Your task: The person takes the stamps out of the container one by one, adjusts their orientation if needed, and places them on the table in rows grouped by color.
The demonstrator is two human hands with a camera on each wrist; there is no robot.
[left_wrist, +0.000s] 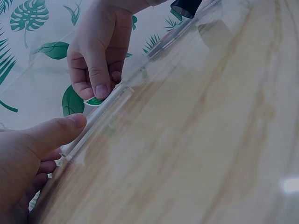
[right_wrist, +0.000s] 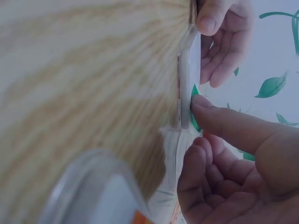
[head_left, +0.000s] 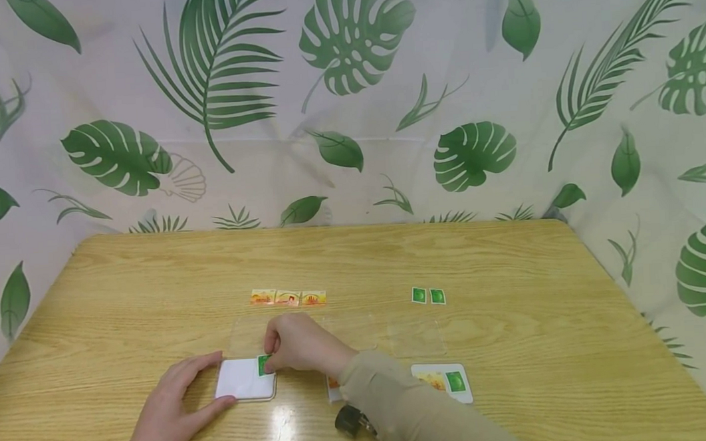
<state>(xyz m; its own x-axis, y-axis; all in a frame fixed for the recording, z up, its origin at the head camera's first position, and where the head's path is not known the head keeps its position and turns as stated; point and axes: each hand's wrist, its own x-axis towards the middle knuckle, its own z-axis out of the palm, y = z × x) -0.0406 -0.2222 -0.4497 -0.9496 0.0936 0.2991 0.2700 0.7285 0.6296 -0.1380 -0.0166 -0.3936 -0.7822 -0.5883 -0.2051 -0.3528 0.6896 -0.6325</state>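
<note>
A white card [head_left: 241, 379] in a clear case lies on the table at the left. My left hand [head_left: 173, 403] holds it across its left end, with the thumb at the near edge and a finger at the far corner. Over the card's upper right corner my right hand [head_left: 302, 343] pinches a small green stamp [head_left: 263, 365]. The right wrist view shows the green stamp [right_wrist: 195, 108] standing close against the card's face [right_wrist: 191, 65], under the thumb. Another card with an orange picture [head_left: 333, 383] is mostly hidden behind the right forearm.
Three orange stamps [head_left: 288, 298] lie in a row at the back, with two green stamps [head_left: 427, 295] to their right. Clear plastic sheets [head_left: 416, 337] lie in front of them. At right is a card [head_left: 465, 394] bearing an orange and a green stamp.
</note>
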